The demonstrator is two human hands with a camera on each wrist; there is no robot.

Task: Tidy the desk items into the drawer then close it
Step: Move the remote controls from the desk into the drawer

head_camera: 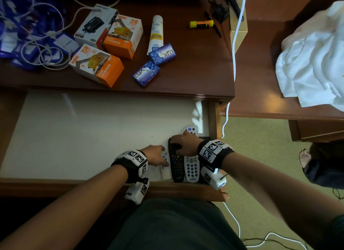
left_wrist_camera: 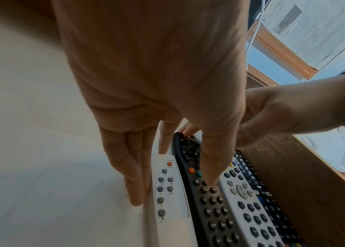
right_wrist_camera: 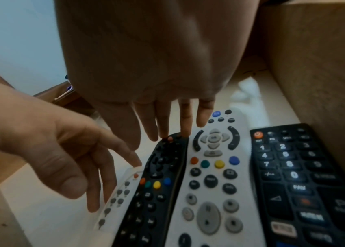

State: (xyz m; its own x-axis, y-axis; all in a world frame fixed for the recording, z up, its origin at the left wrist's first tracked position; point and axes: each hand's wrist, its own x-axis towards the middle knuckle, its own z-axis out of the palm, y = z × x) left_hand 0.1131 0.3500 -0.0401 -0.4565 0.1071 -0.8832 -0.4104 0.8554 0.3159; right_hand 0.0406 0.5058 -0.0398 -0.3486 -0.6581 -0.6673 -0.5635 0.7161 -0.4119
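Observation:
The drawer (head_camera: 93, 130) stands pulled out, its white floor showing. In its front right corner lie several remotes side by side: a small white remote (head_camera: 165, 168), a black remote (head_camera: 176, 166), a grey-white remote (head_camera: 192, 168) and another black remote (right_wrist_camera: 294, 175) against the right wall. My left hand (head_camera: 158, 155) has straight fingers along the small white remote (left_wrist_camera: 167, 188), with the thumb resting on the black remote (left_wrist_camera: 211, 208). My right hand (head_camera: 183, 142) reaches over from the right, its straight fingertips (right_wrist_camera: 185, 128) touching the far end of the black remote (right_wrist_camera: 158, 183). Neither hand grips anything.
On the desk top behind the drawer lie three charger boxes (head_camera: 96, 65), two purple soap bars (head_camera: 146, 73), a white tube (head_camera: 156, 33) and a yellow-orange marker (head_camera: 202, 24). Tangled cables (head_camera: 37, 35) fill the far left. White cloth (head_camera: 312, 63) lies on the right.

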